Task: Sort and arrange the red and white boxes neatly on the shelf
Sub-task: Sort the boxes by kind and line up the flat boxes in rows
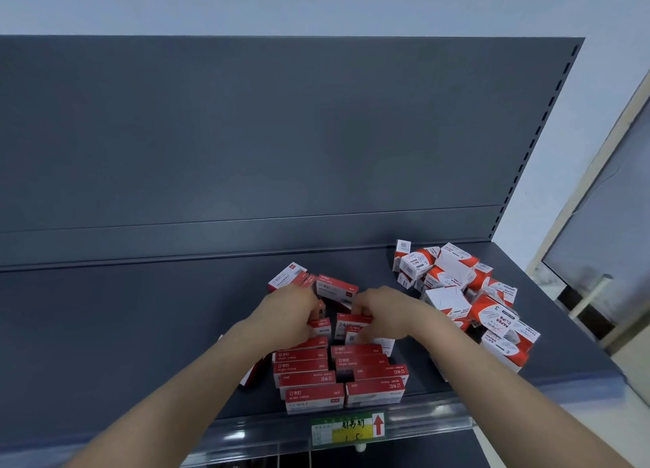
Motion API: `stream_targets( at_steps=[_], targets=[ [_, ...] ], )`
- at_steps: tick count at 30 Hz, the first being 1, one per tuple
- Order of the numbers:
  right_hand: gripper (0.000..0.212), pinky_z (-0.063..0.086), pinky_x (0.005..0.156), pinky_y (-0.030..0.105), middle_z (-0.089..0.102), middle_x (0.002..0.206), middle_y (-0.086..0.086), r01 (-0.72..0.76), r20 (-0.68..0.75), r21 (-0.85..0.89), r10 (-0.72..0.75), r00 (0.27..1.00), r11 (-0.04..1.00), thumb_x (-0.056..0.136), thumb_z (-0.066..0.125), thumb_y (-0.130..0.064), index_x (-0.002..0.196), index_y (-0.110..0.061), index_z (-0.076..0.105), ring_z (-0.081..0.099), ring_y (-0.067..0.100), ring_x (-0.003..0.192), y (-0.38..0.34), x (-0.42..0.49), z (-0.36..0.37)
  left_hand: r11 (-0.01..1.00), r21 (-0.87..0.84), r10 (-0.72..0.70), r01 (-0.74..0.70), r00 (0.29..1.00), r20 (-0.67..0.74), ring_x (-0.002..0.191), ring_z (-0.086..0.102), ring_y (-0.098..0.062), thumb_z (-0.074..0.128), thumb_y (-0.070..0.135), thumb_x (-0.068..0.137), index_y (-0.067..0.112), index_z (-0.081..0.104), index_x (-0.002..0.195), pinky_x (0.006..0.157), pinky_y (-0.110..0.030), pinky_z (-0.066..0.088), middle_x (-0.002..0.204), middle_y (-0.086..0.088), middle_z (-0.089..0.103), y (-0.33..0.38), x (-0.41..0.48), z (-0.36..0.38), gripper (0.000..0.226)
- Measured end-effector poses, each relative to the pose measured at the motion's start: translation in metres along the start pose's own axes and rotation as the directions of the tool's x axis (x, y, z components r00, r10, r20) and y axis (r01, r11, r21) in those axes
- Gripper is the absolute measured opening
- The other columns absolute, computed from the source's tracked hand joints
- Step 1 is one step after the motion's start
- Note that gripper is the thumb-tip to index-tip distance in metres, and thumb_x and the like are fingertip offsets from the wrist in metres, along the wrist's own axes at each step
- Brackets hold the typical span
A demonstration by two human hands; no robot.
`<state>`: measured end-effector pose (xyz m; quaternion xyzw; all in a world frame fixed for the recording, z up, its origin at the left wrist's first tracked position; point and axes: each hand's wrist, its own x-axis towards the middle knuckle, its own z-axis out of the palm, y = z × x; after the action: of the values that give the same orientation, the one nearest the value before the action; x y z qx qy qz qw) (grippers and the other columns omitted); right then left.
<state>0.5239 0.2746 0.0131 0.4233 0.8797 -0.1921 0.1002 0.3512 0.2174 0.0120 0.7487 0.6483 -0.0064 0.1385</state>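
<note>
Two rows of staple boxes [311, 394] hug shelf [140, 327] edge (rm left).

Left arm [197, 383]: bare, reaching from the lower left up toward the centre, wrist straight.
Left grip [293, 313]: back of hand up, fingers curled down and to the right, tips hidden.
Right arm [492, 372]: bare, reaching from the lower right, angled inward.
Right grip [381, 311]: knuckles up, fingers curled leftward; blur hides any clasp.
Spacing: grips near each other, apart.
</note>
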Motion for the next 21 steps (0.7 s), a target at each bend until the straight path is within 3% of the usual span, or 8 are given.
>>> stream_targets(
  at_steps=[3,9,12,14,17,21],
  targets=[
    [0.038,0.05,0.087,0.037,0.06,0.116,0.005,0.012,-0.006,-0.01,-0.012,1.0,1.0,0.082,0.067,-0.033,0.112,-0.013,0.059,0.058,0.021,0.101,-0.002,0.001,0.001,1.0,-0.007,0.009,-0.009,0.998,0.064,0.092,0.063,-0.015,0.061,0.024,0.088,0.015,0.068,0.103,0.084,-0.032,0.054,0.102,0.0,0.068,-0.004,0.001,-0.003,0.019],
    [0.036,0.047,0.085,0.034,0.061,0.117,0.005,0.071,0.017,0.026,-0.071,0.997,0.997,0.083,0.067,-0.032,0.112,-0.014,0.06,0.058,0.021,0.103,-0.008,0.003,0.001,0.999,0.014,0.035,-0.038,0.987,0.155,0.099,0.061,-0.016,0.058,0.022,0.09,0.015,0.066,0.11,0.088,-0.032,0.052,0.11,-0.002,0.066,-0.008,0.0,-0.001,0.023],
    [0.034,0.044,0.083,0.031,0.06,0.119,0.005,0.092,0.076,0.01,-0.092,0.993,0.996,0.089,0.059,-0.033,0.116,-0.013,0.059,0.057,0.021,0.105,-0.008,0.002,0.001,0.999,-0.027,0.048,-0.045,0.989,0.143,0.099,0.062,-0.013,0.059,0.025,0.089,0.017,0.066,0.112,0.089,-0.031,0.052,0.111,0.001,0.067,-0.011,-0.003,0.0,0.025],
    [0.035,0.044,0.082,0.03,0.061,0.118,0.005,0.097,0.097,-0.014,-0.095,0.991,0.995,0.091,0.054,-0.036,0.117,-0.013,0.058,0.057,0.02,0.105,-0.008,0.001,0.003,0.992,-0.119,0.042,-0.035,0.997,0.06,0.095,0.061,-0.008,0.063,0.027,0.087,0.019,0.066,0.112,0.086,-0.024,0.051,0.11,0.004,0.067,-0.019,-0.009,-0.004,0.027],
    [0.034,0.051,0.087,0.037,0.065,0.112,0.006,0.089,-0.026,-0.01,-0.09,0.996,0.996,0.091,0.054,-0.037,0.112,-0.012,0.061,0.061,0.021,0.1,-0.014,0.001,0.002,0.968,-0.251,-0.008,-0.019,0.994,-0.106,0.091,0.06,0.0,0.071,0.029,0.08,0.022,0.067,0.111,0.075,-0.01,0.046,0.11,0.008,0.067,-0.043,-0.027,-0.017,0.031],
    [0.024,0.051,0.085,0.039,0.067,0.105,0.004,0.155,-0.274,0.09,-0.125,0.954,0.984,0.087,0.062,-0.031,0.1,-0.011,0.063,0.062,0.02,0.095,-0.042,0.013,-0.006,0.978,-0.175,-0.129,0.115,0.989,-0.074,0.116,0.05,-0.004,0.076,0.042,0.071,0.025,0.055,0.126,0.093,-0.014,0.038,0.128,0.012,0.055,-0.081,-0.054,-0.016,0.061]
  ],
)
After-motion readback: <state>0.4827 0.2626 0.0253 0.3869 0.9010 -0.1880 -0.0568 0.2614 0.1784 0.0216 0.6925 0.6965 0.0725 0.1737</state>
